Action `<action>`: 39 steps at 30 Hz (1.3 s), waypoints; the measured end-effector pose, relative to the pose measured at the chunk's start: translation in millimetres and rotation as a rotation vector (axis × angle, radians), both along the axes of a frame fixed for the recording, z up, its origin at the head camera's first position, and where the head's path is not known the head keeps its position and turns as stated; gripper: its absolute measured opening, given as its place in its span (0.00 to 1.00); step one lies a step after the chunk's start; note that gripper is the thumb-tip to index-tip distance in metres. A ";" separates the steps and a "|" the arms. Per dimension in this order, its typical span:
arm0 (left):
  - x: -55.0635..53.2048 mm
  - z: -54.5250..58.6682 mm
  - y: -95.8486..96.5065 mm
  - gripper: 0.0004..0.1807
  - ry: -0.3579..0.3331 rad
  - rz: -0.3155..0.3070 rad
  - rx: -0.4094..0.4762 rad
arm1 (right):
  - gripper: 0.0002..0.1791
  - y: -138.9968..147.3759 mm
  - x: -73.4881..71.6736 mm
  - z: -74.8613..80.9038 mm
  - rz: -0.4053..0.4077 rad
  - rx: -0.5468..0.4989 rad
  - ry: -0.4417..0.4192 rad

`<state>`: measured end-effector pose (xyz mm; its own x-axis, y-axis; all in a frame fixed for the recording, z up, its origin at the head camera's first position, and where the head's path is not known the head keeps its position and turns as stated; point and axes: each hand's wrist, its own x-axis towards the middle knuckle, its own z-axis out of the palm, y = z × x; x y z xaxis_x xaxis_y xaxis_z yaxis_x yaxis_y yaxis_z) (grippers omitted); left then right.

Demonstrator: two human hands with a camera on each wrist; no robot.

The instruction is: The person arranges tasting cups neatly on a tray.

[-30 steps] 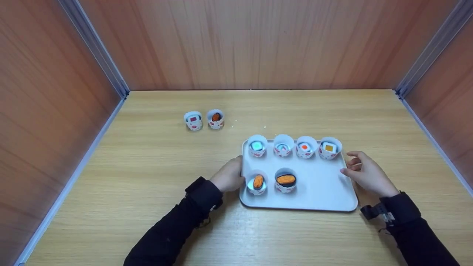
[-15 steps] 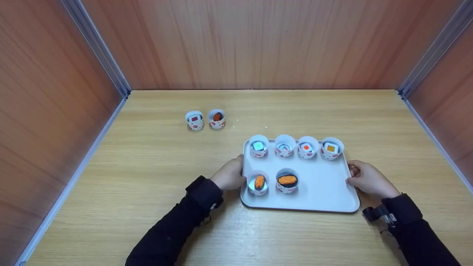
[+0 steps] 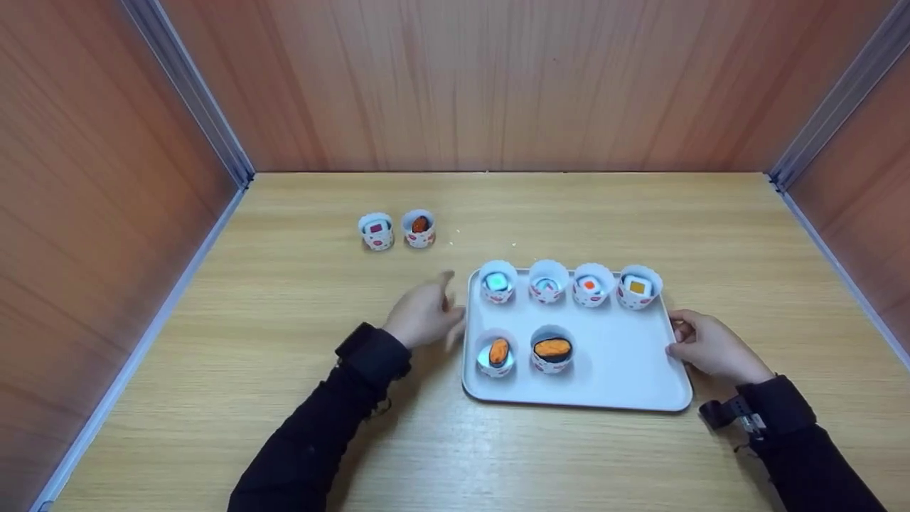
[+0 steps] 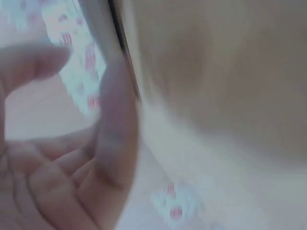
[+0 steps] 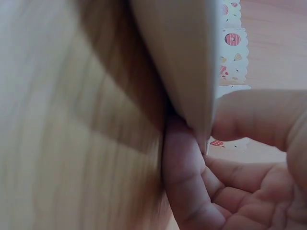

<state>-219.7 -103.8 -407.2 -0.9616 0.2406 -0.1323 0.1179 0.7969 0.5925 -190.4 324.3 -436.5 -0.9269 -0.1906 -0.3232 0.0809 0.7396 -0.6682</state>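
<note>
A white rectangular tray (image 3: 611,370) lies on the table with patterned paper cups on it. Along its back edge several cups stand in a row, each with a small coloured piece inside, such as the cup (image 3: 637,297) with a yellow-topped white block. Two cups with orange-topped pieces (image 3: 552,348) stand at the front left. My right hand (image 3: 718,350) pinches the tray's right edge; in the right wrist view the thumb (image 5: 244,115) is over the rim and a finger (image 5: 184,158) is under it. Blurred by motion, my left hand (image 3: 421,313) is beside the left edge, fingers apart, holding nothing.
Two more paper cups stand behind and left of the tray: one (image 3: 377,237) with a dark-red-topped white block, one (image 3: 419,235) with a reddish-brown piece. Small white crumbs dot the table nearby. Wood-grain panels (image 3: 490,85) wall in the back and both sides.
My left hand has let go of the tray's left edge and moved slightly left and back. My right hand has closed on the right edge. The tray and cups stay in place.
</note>
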 end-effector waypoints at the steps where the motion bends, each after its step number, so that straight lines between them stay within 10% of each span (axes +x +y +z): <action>1: -4.2 3.5 -4.6 0.41 0.056 0.018 -0.005 | 0.38 0.2 0.0 -0.1 -0.001 -0.001 -0.001; 9: -49.4 24.3 -41.3 0.46 0.286 0.087 -0.185 | 0.37 0.1 0.5 -1.2 0.002 0.001 0.016; 23: -100.4 -10.1 -75.8 0.60 0.106 0.290 -0.204 | 0.37 2.8 1.3 -2.0 -0.002 -0.042 0.027; 39: -121.5 -29.1 -91.1 0.47 0.105 0.313 -0.220 | 0.37 4.8 1.1 -4.9 -0.007 -0.051 0.050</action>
<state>-341.2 -194.9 -436.3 -0.9950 -0.0894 -0.0454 -0.1001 0.9104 0.4014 -189.3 329.1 -441.3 -0.9430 -0.1994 -0.2665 0.0512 0.7041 -0.7083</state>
